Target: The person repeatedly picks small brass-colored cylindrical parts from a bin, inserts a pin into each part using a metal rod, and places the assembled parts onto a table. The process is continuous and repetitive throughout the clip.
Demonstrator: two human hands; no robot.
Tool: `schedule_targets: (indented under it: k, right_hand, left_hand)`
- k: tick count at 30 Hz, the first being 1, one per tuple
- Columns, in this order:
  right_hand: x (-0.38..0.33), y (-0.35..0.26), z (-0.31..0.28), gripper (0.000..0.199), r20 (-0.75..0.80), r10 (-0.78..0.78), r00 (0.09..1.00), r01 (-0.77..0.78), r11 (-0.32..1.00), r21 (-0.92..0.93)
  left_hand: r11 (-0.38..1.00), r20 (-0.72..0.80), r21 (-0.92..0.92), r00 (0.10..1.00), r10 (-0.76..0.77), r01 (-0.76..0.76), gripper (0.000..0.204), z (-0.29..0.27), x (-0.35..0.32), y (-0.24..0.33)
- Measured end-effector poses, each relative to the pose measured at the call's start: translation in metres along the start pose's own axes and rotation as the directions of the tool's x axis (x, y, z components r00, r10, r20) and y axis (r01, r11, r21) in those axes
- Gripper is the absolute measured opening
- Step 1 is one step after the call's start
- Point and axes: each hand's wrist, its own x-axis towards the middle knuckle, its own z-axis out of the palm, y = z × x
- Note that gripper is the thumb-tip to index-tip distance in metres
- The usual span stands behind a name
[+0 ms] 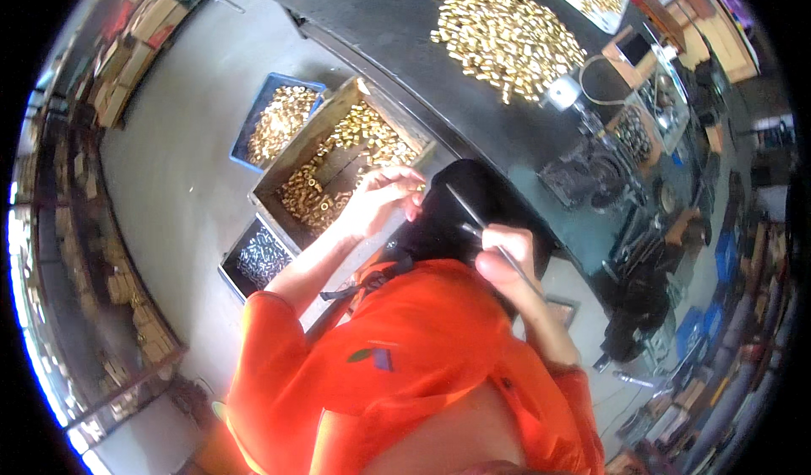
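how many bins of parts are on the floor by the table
3: a blue bin of brass parts farthest left, a wooden box of brass parts under the left hand, and a blue bin of silver parts nearest. More may be hidden.

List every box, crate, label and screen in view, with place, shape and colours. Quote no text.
Wooden box: beside the left hand, open, rectangular, brown, holding brass parts.
Blue crate: on the floor left of it, rectangular, brass parts inside.
Dark crate: below the wooden box, silvery parts inside.
Phone: top right on the bench, pale blank screen.
Right hand: holds a thin metal rod.
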Motion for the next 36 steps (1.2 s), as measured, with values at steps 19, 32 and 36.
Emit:
schedule_targets:
  k: [19, 32, 36]
  right_hand:
    - [-0.005, 0.013, 0.014, 0.017, -0.169, -0.163, 0.972, 0.13, 0.973, -0.189]
    - [-0.018, 0.005, -0.008, 0.019, -0.171, 0.093, 0.981, -0.086, 0.995, 0.052]
    - [-0.023, -0.015, -0.014, 0.034, -0.09, -0.118, 0.989, 0.119, 0.993, 0.012]
  left_hand:
    - [0.936, 0.182, 0.352, 0.981, -0.064, -0.004, 0.02, 0.072, -0.001, 0.005]
    - [0.606, 0.182, 0.752, 0.965, 0.188, -0.26, 0.021, 0.057, 0.012, 0.002]
    - [0.096, 0.304, 0.925, 0.87, 0.388, -0.367, 0.029, 0.035, 0.02, -0.009]
